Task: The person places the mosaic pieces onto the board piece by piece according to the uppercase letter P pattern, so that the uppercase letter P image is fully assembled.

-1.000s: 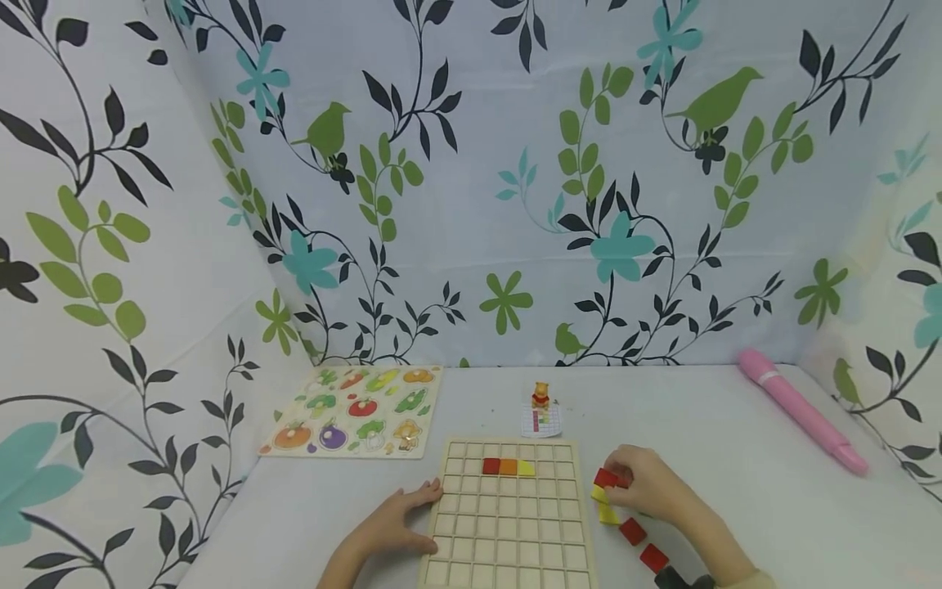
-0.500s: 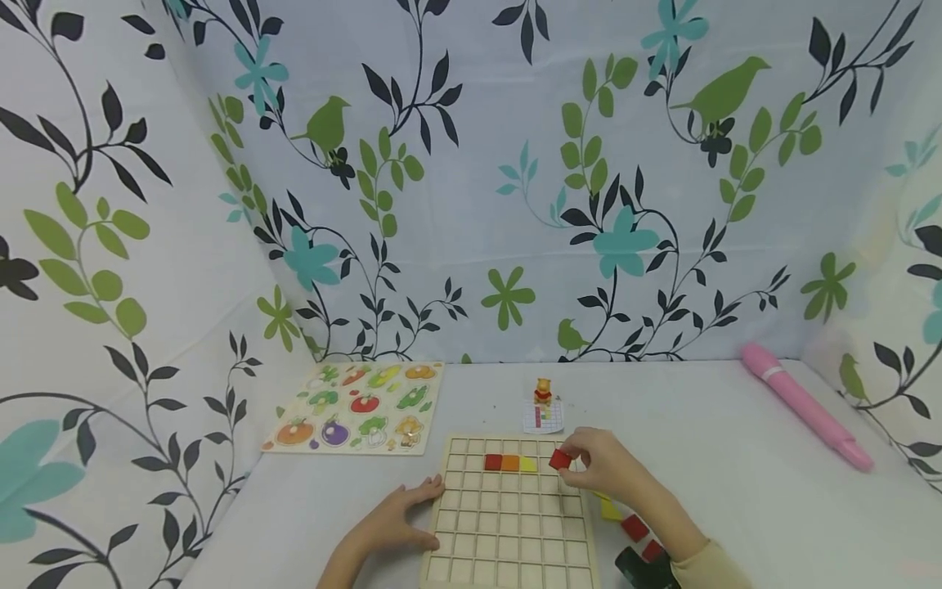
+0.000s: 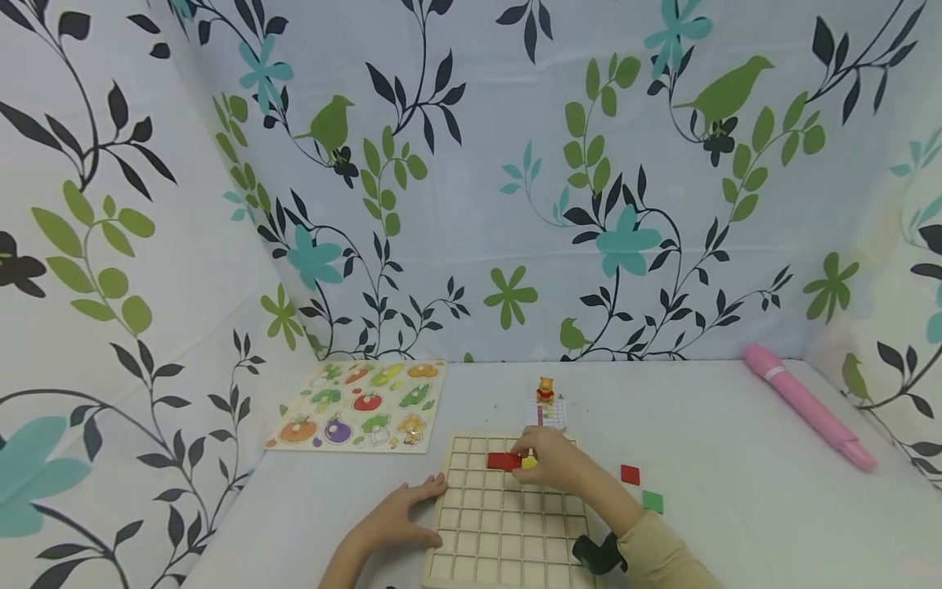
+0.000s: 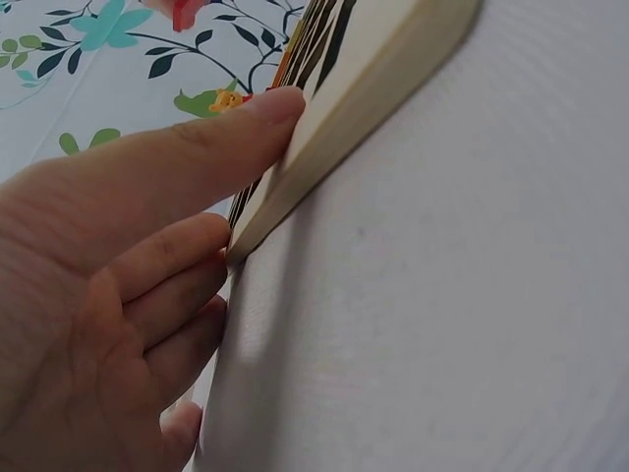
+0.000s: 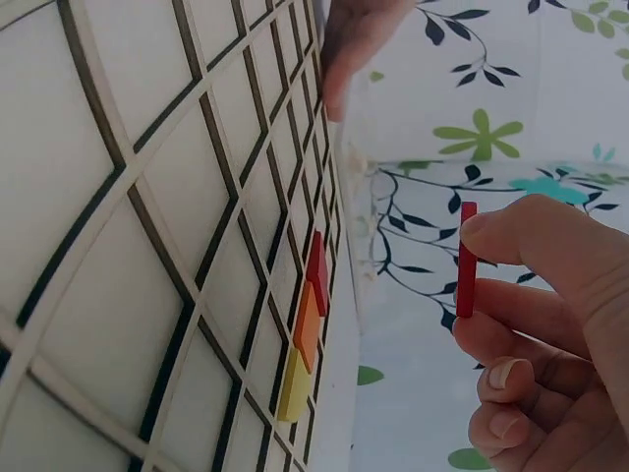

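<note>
A wooden grid board [image 3: 478, 523] lies before me. In its upper part sit a red tile [image 5: 316, 275], an orange tile [image 5: 308, 326] and a yellow tile [image 5: 293, 385] in a row. My right hand [image 3: 557, 464] pinches another red tile [image 5: 467, 261] between thumb and fingers, off the board surface. From the head view it overlaps the row and hides the orange tile. Along the board's left edge rests my left hand [image 3: 401, 517], fingers spread. The left wrist view shows its thumb touching the board's rim.
Right of the board lie a red tile [image 3: 630, 474] and a green tile [image 3: 652, 502]. Behind it stands a small bear figurine [image 3: 545, 391] by a patterned card [image 3: 552, 413]. A vegetable puzzle [image 3: 353, 409] lies back left, a pink wand-like toy [image 3: 809, 405] back right. Floral cloth hangs behind.
My right hand has carried the red tile from the tiles at the right, leftward over the board to the coloured row. My left hand has stayed at the board's edge.
</note>
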Demonstrator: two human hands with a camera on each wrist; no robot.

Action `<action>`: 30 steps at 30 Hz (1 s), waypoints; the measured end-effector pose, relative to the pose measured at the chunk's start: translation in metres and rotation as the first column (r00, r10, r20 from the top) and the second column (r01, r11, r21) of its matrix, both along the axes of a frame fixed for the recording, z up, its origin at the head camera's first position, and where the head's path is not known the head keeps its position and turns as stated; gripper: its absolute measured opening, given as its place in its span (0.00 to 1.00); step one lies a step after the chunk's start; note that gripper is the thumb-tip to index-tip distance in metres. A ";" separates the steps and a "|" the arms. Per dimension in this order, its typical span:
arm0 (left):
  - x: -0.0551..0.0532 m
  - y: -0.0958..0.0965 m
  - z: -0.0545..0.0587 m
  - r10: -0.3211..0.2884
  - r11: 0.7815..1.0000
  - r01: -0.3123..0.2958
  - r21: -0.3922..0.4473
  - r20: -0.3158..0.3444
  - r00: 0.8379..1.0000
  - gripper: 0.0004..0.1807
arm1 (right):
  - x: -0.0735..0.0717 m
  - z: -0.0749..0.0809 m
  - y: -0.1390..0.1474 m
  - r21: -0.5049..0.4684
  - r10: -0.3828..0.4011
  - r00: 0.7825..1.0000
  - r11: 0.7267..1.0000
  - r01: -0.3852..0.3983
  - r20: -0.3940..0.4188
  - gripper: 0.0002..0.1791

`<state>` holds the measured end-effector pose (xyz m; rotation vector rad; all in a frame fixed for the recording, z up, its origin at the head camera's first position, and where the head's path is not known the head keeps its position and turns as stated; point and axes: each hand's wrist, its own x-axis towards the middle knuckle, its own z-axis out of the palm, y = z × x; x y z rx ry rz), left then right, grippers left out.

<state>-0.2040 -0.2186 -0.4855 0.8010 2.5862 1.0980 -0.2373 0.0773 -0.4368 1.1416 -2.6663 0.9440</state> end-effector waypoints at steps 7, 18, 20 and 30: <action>0.000 0.002 0.000 -0.002 1.000 0.002 -0.009 -0.006 1.000 0.42 | -0.006 -0.004 -0.015 0.025 0.045 0.999 0.999 -0.045 -0.015 0.10; 0.002 0.002 0.005 0.028 0.999 -0.029 -0.031 -0.014 0.999 0.42 | -0.014 -0.017 -0.032 0.110 0.021 0.999 0.994 -0.025 0.037 0.09; 0.002 0.002 0.004 0.027 0.999 -0.028 -0.030 -0.011 1.000 0.41 | -0.014 -0.019 -0.034 0.125 0.018 0.999 0.992 -0.023 0.043 0.09; 0.001 0.002 0.005 0.020 1.000 -0.020 -0.017 0.007 1.000 0.41 | -0.017 -0.027 -0.037 0.161 -0.043 0.996 0.986 0.031 0.076 0.10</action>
